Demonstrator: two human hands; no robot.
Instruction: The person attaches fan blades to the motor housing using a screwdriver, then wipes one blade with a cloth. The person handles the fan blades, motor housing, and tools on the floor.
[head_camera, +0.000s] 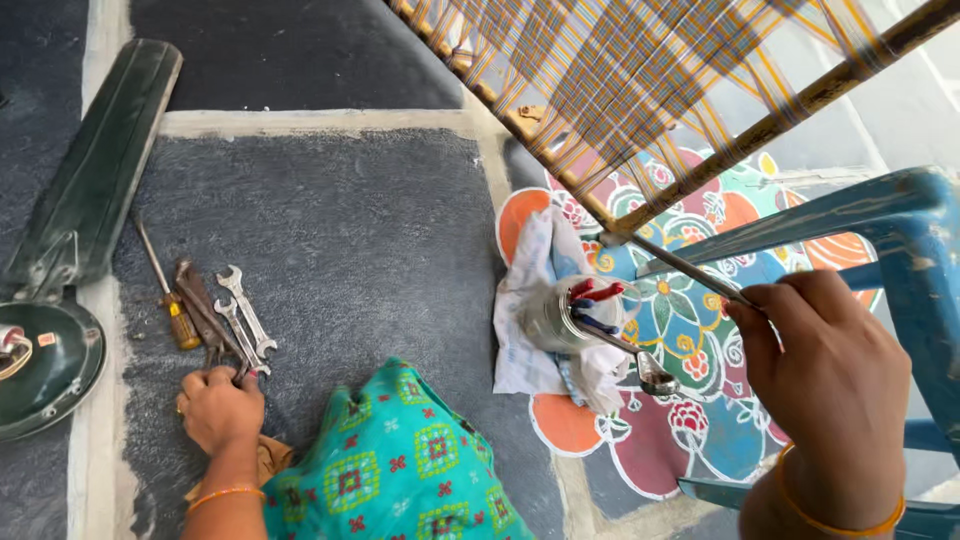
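Observation:
My left hand (220, 408) rests on the grey floor at the lower left, its fingers closed around the near end of rusty pliers (203, 305). Two steel wrenches (246, 318) lie right beside the pliers, and a yellow-handled screwdriver (176, 312) lies to their left. My right hand (825, 385) is raised at the right and grips a thin metal rod (680, 265) that points up and left. Below the rod, a steel container (552, 320) holding red and blue handled tools lies on a white cloth (530, 285). A spoon-like metal piece (655, 378) sticks out of it.
A dark green fan blade (95, 170) and a round fan housing (45, 365) lie at the far left. A woven cot (620, 90) leans overhead at the upper right. A blue chair (900, 240) stands at the right over a painted floor pattern (690, 330). My teal-clad knee (400, 460) is in front.

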